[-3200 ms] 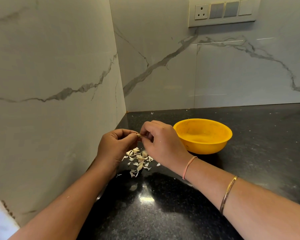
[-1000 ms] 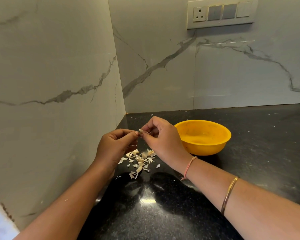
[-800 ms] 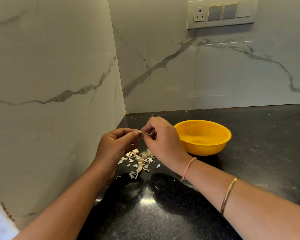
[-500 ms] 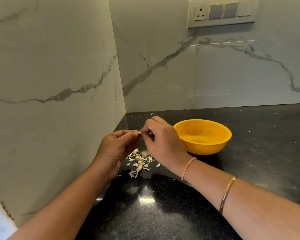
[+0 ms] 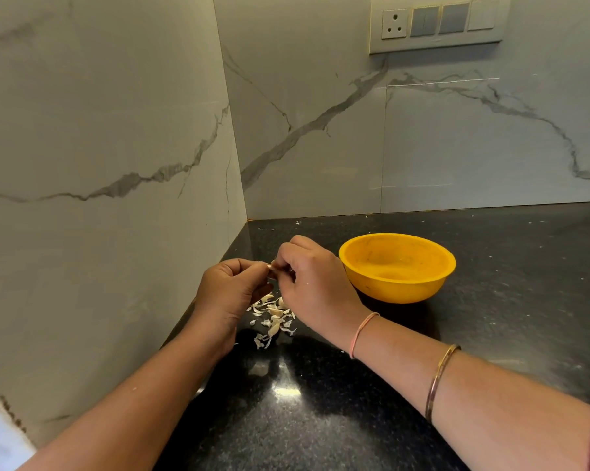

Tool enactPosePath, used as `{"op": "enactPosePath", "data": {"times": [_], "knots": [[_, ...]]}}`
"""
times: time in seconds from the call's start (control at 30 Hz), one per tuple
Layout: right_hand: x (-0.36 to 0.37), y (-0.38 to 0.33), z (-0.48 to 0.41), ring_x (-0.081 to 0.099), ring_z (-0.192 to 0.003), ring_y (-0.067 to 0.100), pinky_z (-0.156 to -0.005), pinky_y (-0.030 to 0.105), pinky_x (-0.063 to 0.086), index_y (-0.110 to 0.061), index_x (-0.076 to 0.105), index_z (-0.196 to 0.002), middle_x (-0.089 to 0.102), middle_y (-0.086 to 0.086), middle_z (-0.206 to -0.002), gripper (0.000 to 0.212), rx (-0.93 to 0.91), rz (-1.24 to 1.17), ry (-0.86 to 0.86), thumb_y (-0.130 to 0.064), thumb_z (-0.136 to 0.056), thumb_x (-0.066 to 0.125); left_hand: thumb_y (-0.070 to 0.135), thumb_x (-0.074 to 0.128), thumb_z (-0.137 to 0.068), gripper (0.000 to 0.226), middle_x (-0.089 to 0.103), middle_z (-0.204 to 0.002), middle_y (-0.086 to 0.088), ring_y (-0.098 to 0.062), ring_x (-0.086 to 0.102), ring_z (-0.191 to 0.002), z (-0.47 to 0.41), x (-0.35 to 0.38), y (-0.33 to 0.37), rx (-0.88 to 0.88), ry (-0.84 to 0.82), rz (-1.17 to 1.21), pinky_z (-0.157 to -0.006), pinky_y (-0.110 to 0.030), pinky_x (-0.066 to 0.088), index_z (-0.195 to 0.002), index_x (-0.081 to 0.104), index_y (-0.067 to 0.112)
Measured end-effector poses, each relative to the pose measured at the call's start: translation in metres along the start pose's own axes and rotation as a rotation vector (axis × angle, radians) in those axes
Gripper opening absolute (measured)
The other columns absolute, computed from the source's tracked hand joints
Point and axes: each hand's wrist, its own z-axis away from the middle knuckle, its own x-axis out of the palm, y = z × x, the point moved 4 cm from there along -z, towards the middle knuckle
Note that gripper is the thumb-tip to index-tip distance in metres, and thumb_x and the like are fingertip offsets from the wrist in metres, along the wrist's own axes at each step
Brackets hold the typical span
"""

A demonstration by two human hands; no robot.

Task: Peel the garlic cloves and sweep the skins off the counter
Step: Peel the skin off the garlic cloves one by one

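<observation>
I see the skins (image 5: 273, 317) on the counter (image 5: 490, 317), under my hands. The bowl (image 5: 397, 266) sits right of them.

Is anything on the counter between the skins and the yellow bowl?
Only the right hand, raised over the gap. The black counter between the skins and the bowl looks bare otherwise.
</observation>
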Motion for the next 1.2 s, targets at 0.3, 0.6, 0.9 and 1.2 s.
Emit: {"op": "enactPosePath", "data": {"times": [0.3,0.6,0.9,1.2], "knots": [[0.002,-0.004,0.001,0.044,-0.065,0.015,-0.053,0.011,0.025,-0.001,0.063,-0.075,0.057,0.01,-0.076,0.007,-0.001,0.045,-0.023,0.005,-0.078,0.063,0.002,0.063,-0.083,0.015,0.064,-0.069,-0.009,-0.017,0.062,-0.068,-0.001,-0.001,0.0,0.023,0.062,-0.088,-0.067,-0.025,0.053,-0.068,0.063,0.004],[0.001,-0.003,0.001,0.048,-0.065,0.013,-0.053,0.011,0.03,-0.003,0.066,-0.078,0.06,0.008,-0.077,0.005,0.049,-0.006,0.006,-0.005,-0.082,0.064,0.002,0.062,-0.083,0.013,0.067,-0.074,-0.013,-0.02,0.065,-0.072,-0.001,-0.001,-0.002,0.011,0.049,-0.054,-0.072,-0.028,0.055,-0.071,0.065,0.005],[0.002,0.016,-0.001,0.058,-0.067,0.002,-0.06,0.009,0.046,-0.01,0.07,-0.089,0.067,-0.001,-0.079,0.006,0.289,-0.334,0.026,-0.012,-0.083,0.069,0.006,0.061,-0.086,0.011,0.063,-0.075,-0.009,-0.013,0.059,-0.067,-0.007,-0.005,-0.001,-0.008,0.05,0.03,-0.069,-0.027,0.052,-0.077,0.067,0.007],[0.001,0.011,-0.001,0.06,-0.072,0.015,-0.062,0.023,0.052,-0.006,0.067,-0.084,0.065,0.006,-0.082,0.004,0.198,-0.252,0.046,-0.008,-0.081,0.069,0.006,0.061,-0.085,0.012,0.07,-0.072,-0.005,-0.017,0.065,-0.076,-0.001,0.0,0.004,0.0,-0.036,0.073,-0.071,-0.026,0.051,-0.076,0.069,0.008]]}}
